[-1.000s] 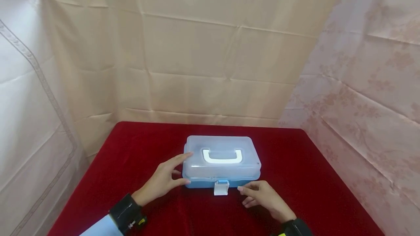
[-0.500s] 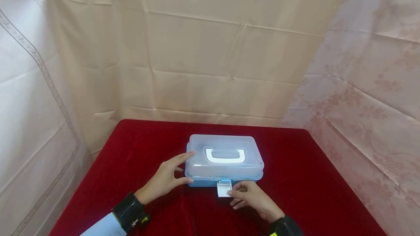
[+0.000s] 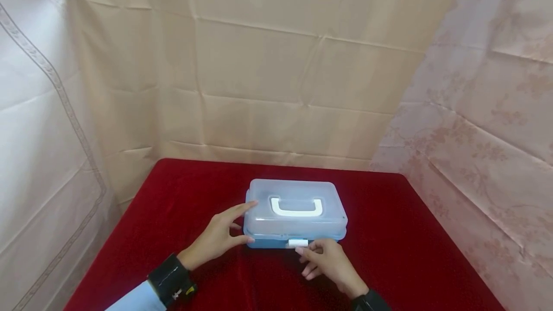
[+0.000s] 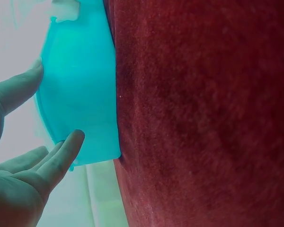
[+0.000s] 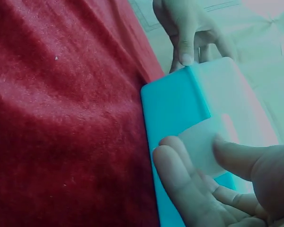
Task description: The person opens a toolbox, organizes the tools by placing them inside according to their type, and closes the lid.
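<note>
A plastic storage box (image 3: 268, 243) with a light-blue base and a frosted lid (image 3: 259, 227) sits on the red cloth, lid down. On its lid is a white handle (image 3: 297, 213). My left hand (image 3: 213, 236) rests at the box's left end, fingers spread and fairly straight, the thumb at the front corner. At the middle of the front, my right hand (image 3: 328, 263) holds the white latch (image 3: 296, 243); the right wrist view has the thumb on the latch (image 5: 203, 144) with fingers bent on its other side. In that view the latch sticks out from the blue front.
Red velvet cloth (image 3: 181, 200) covers the table and lies around the box. Beige curtain (image 3: 259, 61) hangs behind, with a white cloth (image 3: 34, 133) on the left and a floral one (image 3: 488, 109) on the right. Black bands are on both wrists.
My right hand has come left to the latch and taken hold of it. The latch hung down and now is swung upward, seen as a narrow strip. My left hand has stayed on the box.
</note>
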Motion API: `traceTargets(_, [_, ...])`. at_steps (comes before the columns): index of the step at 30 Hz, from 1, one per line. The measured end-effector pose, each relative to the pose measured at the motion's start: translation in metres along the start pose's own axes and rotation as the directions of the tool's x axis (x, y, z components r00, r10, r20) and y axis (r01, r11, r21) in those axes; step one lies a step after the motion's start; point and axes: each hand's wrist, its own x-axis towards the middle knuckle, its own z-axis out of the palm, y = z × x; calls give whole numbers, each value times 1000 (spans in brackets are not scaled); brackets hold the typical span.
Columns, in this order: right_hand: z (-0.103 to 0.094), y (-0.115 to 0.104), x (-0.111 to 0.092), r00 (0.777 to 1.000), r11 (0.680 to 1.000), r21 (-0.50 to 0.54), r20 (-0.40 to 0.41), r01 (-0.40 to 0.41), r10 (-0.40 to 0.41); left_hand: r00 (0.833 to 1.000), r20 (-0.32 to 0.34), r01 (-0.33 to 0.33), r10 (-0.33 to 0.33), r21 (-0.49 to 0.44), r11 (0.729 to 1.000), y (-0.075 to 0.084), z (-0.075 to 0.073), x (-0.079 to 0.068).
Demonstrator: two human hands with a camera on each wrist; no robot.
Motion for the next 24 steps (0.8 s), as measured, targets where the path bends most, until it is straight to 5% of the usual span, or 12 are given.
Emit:
traceTargets(11, [1,-3,3,997,994,-108,-72,34,-42,1000,8,8,-8,-20,1000,-1,0,0])
traceTargets(14, [1,-7,3,989,970,-229,-105,76,-102,1000,12,2,-2,-23,1000,-1,0,2])
traceTargets(16, [2,-13,3,969,909,-400,-157,116,-193,1000,18,-5,5,-26,1000,-2,-1,3])
traceTargets(21, [6,-29,3,851,631,-766,-247,120,-463,1000,23,-14,15,-42,999,-5,-2,1])
traceTargets(24, [8,-35,3,836,572,-813,-236,110,-496,1000,28,-11,12,-41,999,-7,-2,-1])
